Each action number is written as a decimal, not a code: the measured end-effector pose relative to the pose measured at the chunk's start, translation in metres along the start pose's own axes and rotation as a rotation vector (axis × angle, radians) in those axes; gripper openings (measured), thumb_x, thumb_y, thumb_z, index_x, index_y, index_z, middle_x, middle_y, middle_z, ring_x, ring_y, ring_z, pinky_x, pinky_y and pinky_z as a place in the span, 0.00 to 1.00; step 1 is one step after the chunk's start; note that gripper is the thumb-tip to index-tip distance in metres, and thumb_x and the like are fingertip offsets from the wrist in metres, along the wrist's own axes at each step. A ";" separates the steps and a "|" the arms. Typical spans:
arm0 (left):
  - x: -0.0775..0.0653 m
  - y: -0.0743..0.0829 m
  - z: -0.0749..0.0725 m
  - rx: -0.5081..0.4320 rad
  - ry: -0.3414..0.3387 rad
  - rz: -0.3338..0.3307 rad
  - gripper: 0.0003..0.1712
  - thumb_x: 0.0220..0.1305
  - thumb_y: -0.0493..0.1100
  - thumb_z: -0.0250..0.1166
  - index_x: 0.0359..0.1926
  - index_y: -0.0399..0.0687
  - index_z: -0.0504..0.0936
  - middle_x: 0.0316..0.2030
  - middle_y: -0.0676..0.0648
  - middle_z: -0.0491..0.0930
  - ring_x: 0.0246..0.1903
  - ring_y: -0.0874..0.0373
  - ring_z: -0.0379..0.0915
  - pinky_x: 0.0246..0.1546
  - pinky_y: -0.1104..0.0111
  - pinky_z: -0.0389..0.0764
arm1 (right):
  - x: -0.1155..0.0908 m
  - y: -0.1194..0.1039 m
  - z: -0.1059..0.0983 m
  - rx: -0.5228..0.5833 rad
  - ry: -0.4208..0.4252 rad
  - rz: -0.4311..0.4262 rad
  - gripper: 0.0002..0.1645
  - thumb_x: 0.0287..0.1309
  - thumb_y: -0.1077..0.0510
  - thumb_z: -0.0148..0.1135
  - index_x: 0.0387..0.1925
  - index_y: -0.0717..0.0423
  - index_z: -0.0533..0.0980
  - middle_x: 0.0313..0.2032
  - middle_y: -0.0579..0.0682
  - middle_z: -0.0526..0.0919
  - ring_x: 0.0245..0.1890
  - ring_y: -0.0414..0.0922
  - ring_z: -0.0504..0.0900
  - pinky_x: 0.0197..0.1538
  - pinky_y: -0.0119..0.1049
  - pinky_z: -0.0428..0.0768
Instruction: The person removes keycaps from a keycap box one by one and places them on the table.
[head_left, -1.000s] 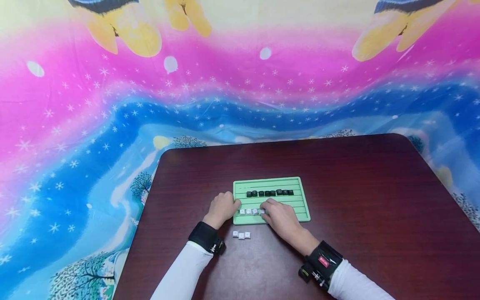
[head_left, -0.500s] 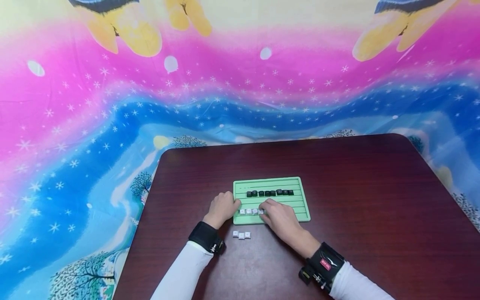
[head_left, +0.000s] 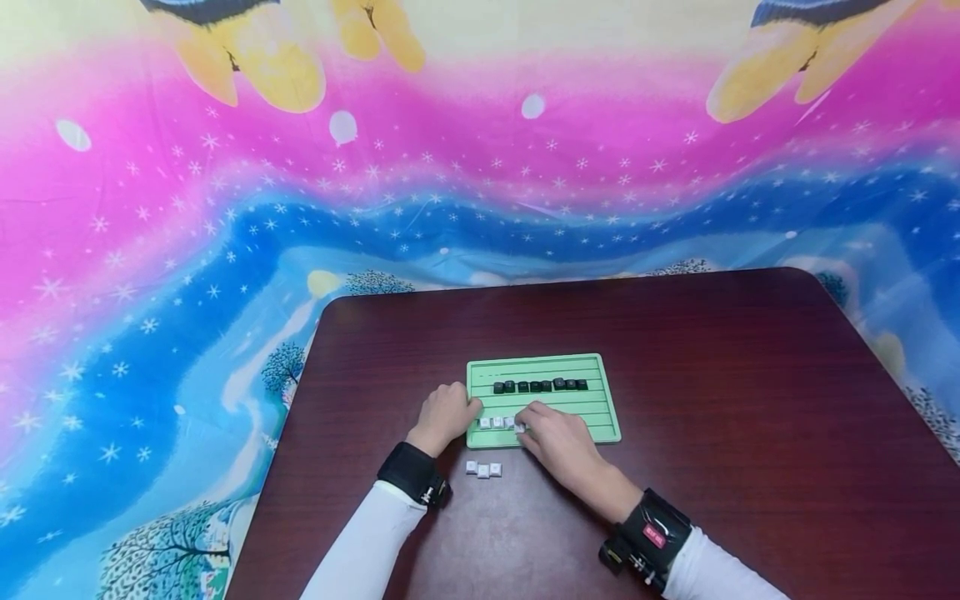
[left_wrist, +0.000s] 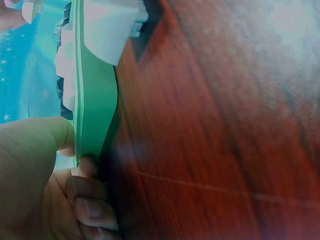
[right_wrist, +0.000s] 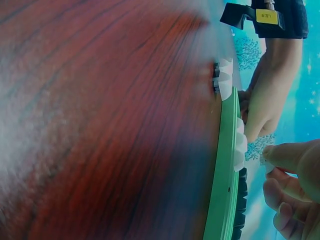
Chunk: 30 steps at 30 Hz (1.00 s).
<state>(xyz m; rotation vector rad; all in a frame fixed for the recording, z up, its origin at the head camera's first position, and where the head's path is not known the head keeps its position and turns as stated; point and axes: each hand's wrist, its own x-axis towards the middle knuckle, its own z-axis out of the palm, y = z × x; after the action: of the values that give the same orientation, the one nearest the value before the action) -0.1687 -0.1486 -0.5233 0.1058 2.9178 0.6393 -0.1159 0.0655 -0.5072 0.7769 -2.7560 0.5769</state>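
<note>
A light-green ridged tray lies on the table, holding a row of black keycaps and a front row of white keycaps. My left hand grips the tray's left edge; the left wrist view shows the thumb at the rim and the other fingers curled below. Over the front row, my right hand pinches a white keycap between thumb and forefinger. In the right wrist view that keycap appears raised off the tray, beside the seated white ones.
Several loose white keycaps lie on the dark wooden table in front of the tray, near the left wrist. A printed cloth hangs behind the table's far edge.
My right hand has shifted slightly left with the pinched white keycap, toward the other white ones. The left hand and the tray have stayed in place.
</note>
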 end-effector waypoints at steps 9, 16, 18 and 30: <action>0.002 -0.001 0.001 0.010 0.000 -0.007 0.23 0.65 0.46 0.57 0.15 0.51 0.60 0.15 0.54 0.55 0.15 0.58 0.52 0.17 0.67 0.57 | -0.003 -0.004 -0.001 0.012 -0.014 -0.015 0.11 0.56 0.53 0.73 0.42 0.47 0.84 0.39 0.41 0.85 0.33 0.40 0.86 0.28 0.34 0.78; 0.002 -0.001 0.001 0.011 -0.002 -0.012 0.22 0.65 0.46 0.57 0.15 0.51 0.61 0.15 0.54 0.55 0.15 0.58 0.53 0.18 0.67 0.58 | -0.007 -0.008 0.000 0.013 -0.021 -0.024 0.11 0.56 0.53 0.73 0.42 0.46 0.84 0.40 0.41 0.86 0.34 0.39 0.86 0.29 0.34 0.79; 0.002 -0.001 0.001 0.014 -0.002 -0.013 0.22 0.65 0.46 0.57 0.16 0.51 0.61 0.15 0.54 0.56 0.15 0.58 0.54 0.18 0.67 0.58 | -0.008 -0.009 0.000 0.014 -0.020 -0.029 0.11 0.56 0.53 0.73 0.41 0.46 0.84 0.40 0.41 0.86 0.34 0.39 0.86 0.28 0.34 0.79; 0.003 -0.002 0.003 0.018 0.003 -0.002 0.22 0.65 0.46 0.57 0.15 0.51 0.61 0.15 0.54 0.55 0.15 0.58 0.53 0.18 0.67 0.58 | -0.014 -0.015 0.004 0.019 -0.065 -0.037 0.09 0.55 0.52 0.74 0.37 0.45 0.82 0.36 0.40 0.83 0.30 0.39 0.83 0.30 0.34 0.78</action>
<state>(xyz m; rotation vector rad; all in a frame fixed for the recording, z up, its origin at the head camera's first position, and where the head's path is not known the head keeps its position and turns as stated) -0.1711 -0.1494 -0.5270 0.1039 2.9264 0.6141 -0.0967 0.0589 -0.5103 0.8648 -2.7923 0.5818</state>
